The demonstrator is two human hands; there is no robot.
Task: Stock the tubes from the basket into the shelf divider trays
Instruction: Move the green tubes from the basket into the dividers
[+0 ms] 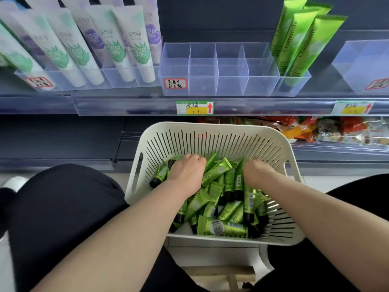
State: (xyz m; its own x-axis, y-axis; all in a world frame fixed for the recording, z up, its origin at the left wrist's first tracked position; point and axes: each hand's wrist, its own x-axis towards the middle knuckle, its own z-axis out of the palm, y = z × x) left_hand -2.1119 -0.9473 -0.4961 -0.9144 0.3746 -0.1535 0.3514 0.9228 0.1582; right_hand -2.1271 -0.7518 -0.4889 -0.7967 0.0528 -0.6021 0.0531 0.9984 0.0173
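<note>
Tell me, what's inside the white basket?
A loose pile of small green tubes with black caps fills the white basket. The left hand and right hand dig in; their fingertips and most of the basket floor are covered.

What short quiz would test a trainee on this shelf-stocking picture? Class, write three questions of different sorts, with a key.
1. True or false: the left hand and the right hand both reach into the basket of small green tubes.
2. What stands in the right-end section of the clear divider tray? A nothing; B tall Chamomile tubes; C red boxes.
3. Fill in: the small green tubes have ___ caps.
Key: 1 true; 2 B; 3 black.
</note>
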